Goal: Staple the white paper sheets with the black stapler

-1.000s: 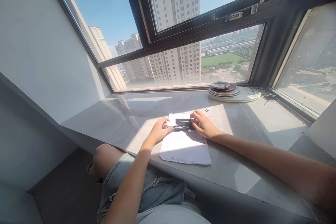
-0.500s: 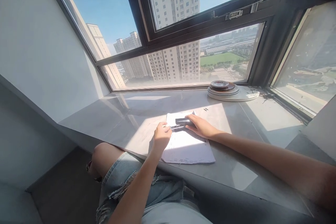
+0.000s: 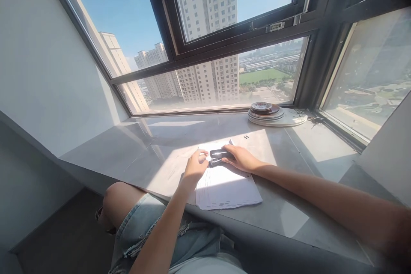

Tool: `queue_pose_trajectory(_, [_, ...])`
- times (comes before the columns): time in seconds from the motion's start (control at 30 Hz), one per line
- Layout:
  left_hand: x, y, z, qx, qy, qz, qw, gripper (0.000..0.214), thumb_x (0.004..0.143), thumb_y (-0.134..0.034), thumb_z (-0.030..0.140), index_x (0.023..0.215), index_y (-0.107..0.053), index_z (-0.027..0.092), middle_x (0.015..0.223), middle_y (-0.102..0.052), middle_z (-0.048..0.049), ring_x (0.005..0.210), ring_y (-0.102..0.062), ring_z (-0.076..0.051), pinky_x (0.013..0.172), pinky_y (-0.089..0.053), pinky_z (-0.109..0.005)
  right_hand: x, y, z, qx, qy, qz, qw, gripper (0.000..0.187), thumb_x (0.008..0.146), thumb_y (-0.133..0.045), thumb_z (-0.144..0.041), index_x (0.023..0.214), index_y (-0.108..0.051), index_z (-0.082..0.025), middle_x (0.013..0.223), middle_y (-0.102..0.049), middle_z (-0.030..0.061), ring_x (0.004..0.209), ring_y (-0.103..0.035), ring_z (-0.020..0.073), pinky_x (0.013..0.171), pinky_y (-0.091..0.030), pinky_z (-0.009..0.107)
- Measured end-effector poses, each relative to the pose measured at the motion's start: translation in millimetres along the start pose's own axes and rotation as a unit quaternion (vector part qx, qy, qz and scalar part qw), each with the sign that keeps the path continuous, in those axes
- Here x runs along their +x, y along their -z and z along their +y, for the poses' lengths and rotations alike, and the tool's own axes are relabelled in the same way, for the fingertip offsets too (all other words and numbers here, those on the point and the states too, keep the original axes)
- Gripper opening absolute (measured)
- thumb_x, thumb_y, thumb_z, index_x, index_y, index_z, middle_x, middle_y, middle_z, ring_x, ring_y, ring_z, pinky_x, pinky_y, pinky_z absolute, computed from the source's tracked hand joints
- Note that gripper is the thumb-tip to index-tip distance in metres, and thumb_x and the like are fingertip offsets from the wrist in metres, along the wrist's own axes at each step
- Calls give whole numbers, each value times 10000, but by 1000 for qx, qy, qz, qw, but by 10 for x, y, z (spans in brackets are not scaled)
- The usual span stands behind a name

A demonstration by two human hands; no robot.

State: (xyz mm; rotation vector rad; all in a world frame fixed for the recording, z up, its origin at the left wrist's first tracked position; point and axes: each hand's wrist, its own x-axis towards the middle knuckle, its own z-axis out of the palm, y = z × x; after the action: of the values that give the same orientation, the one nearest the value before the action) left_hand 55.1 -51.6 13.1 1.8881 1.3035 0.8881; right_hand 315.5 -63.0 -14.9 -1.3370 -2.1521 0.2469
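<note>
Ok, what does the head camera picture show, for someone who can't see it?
A person's left hand and right hand hold a black stapler on a stack of papers on a sunny grey windowsill. Stacked plates sit at its far right.

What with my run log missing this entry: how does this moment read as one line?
left hand: touching paper stack | right hand: gripping black stapler on stack | surface: sunlit sill | plates: stacked by window

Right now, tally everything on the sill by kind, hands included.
Stapler: 1
Paper stack: 1
Plate pile: 1
Small dark bits beside the paper: 2
Hands: 2, the left hand and the right hand
Total: 7
</note>
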Motion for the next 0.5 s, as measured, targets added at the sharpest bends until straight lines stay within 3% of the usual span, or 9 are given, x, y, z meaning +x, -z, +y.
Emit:
queue_pose_trajectory(0.03, [59, 109, -62, 83, -10, 36, 996, 394, 969, -565, 170, 1357, -633, 187, 1455, -677, -195, 1344, -652, -325, 1119, -528, -473, -2, 7, -24, 2, -1, -8, 1000, 200, 1023, -646, -404, 1075, -604, -215, 1062, -728, 92, 910, -671, 253, 791, -470, 341])
queue_pose_trajectory(0.1, [152, 303, -216, 274, 3, 101, 956, 481, 1003, -479, 148, 1475, -566, 111, 1641, -493, -256, 1584, -399, -395, 1290, -323, -600, -4, 47, -76, 3, -9, -19, 1000, 203, 1001, -672, -400, 1034, -597, -214, 1045, -735, 88, 903, -675, 252, 776, -449, 331])
queue_pose_trajectory(0.17, [195, 424, -389, 380, 62, 102, 917, 513, 1048, -425, 206, 1537, -529, 93, 1693, -411, -271, 1613, -323, -443, 1298, -241, -689, -2, 139, -123, -1, -19, -36, 999, 210, 978, -688, -395, 998, -586, -212, 1019, -739, 87, 901, -676, 251, 757, -432, 321])
queue_pose_trajectory(0.3, [170, 447, -619, 433, 79, 61, 896, 566, 1103, -307, 306, 1599, -500, 114, 1726, -378, -230, 1602, -333, -443, 1295, -266, -671, 22, 491, -129, -10, -53, -128, 990, 243, 903, -725, -416, 927, -595, -212, 935, -736, 62, 820, -660, 225, 679, -397, 301])
queue_pose_trajectory(0.43, [156, 406, -637, 435, 76, 60, 895, 579, 1093, -313, 302, 1603, -504, 106, 1728, -370, -234, 1601, -330, -446, 1292, -272, -665, 39, 936, 55, 22, -118, -297, 947, 338, 802, -791, -465, 973, -688, -193, 956, -756, 59, 838, -675, 232, 675, -421, 301])
queue_pose_trajectory(0.5, [160, 407, -625, 437, 76, 60, 894, 578, 1092, -308, 298, 1596, -512, 102, 1723, -376, -240, 1600, -331, -447, 1287, -279, -667, 24, 1115, 192, 28, -130, -335, 933, 453, 749, -835, -524, 1030, -717, -189, 998, -764, 64, 878, -678, 247, 705, -447, 309])
